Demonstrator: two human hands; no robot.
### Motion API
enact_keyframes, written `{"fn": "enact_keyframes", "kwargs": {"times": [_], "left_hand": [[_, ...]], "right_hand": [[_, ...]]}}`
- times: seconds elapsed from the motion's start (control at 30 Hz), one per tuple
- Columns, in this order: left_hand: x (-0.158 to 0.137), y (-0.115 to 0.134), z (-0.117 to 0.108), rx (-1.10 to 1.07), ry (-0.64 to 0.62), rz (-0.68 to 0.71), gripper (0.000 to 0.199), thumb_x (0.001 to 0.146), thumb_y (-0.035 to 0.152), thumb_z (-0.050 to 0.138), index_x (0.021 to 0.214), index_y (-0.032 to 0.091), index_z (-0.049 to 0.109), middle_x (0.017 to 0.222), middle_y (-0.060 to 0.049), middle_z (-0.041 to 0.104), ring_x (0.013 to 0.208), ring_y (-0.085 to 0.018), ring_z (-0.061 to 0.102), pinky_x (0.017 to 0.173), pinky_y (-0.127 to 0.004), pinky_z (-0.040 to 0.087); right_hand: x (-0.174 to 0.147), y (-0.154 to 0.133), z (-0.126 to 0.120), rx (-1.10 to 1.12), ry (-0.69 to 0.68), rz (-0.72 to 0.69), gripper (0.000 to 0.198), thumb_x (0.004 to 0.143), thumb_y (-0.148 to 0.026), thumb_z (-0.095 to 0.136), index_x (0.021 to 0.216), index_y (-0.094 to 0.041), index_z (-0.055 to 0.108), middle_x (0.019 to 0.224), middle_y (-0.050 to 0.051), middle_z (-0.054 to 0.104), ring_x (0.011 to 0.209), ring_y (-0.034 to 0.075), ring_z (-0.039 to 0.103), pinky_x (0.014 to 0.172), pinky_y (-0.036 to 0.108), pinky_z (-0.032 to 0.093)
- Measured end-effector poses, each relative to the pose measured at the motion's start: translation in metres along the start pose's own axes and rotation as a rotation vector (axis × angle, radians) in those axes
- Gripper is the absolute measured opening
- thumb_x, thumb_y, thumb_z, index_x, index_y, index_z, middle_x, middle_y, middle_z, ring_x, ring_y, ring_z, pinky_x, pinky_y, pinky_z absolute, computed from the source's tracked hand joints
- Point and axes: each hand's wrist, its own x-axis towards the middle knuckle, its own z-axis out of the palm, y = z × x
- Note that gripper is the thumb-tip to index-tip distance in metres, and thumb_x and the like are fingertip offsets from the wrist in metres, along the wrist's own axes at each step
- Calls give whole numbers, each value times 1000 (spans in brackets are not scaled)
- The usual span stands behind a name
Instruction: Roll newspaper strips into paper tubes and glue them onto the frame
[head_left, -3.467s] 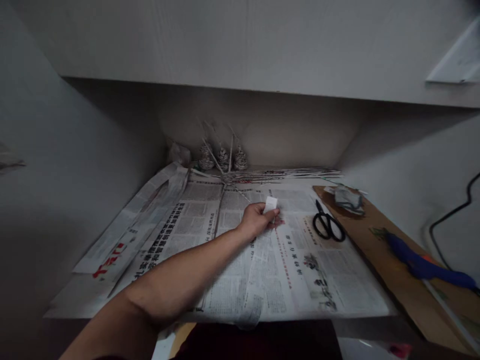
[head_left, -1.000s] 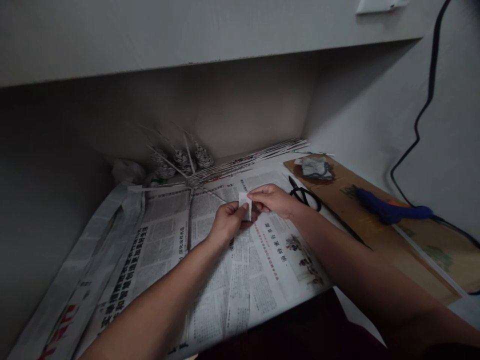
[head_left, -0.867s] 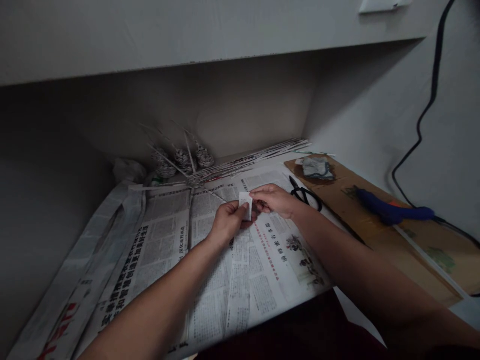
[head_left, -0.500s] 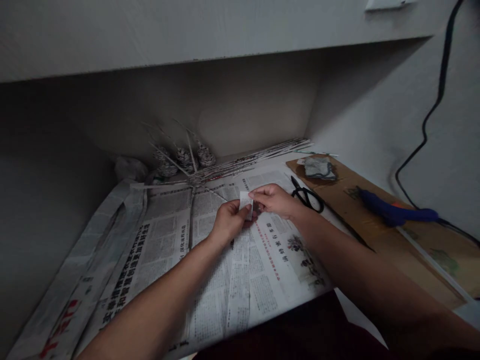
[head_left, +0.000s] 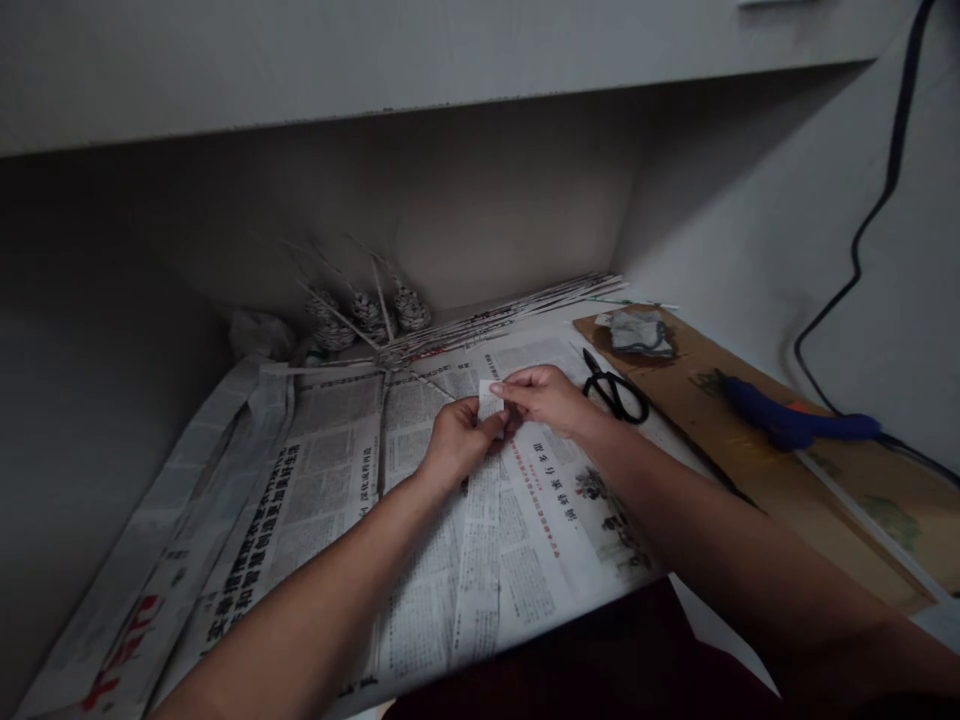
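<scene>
While both hands meet above the newspaper [head_left: 322, 490] spread over the surface, the left hand [head_left: 457, 445] and right hand [head_left: 544, 397] pinch a small, possibly folded, white paper slip [head_left: 487, 396]; scissors [head_left: 616, 392] lie just right.

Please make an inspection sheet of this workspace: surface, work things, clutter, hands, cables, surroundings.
Surface: desk covered with newspaper; cardboard at right.
Work things: small paper slip, pinched between both hands.
Clutter: scissors, blue glue gun and a grey wad on the cardboard, paper sticks, three woven paper cones.
Hands: left hand and right hand both grip the slip.
Cables: black cable on the right wall.
Surroundings: grey walls, shelf overhead.
</scene>
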Motion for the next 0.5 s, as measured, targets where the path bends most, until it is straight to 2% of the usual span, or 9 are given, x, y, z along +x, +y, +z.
{"fn": "enact_keyframes", "kwargs": {"times": [0.33, 0.5], "left_hand": [[2, -4, -1, -7, -84, 25, 33, 68, 43, 70, 75, 11, 66, 71, -8, 67, 64, -16, 62, 57, -28, 52], [3, -3, -3, -29, -87, 24, 36, 68, 44, 69, 81, 11, 67, 74, -8, 67, 66, -16, 62, 59, -28, 53]], "right_hand": [[-3, -1, 6, -26, 45, -48, 35, 67, -44, 73, 60, -15, 55, 49, -1, 59, 35, 12, 54, 35, 22, 44], [-5, -7, 2, -15, -54, -38, 30, 65, -38, 76, 76, -13, 63, 57, 0, 63, 40, 12, 58, 40, 24, 49]]}}
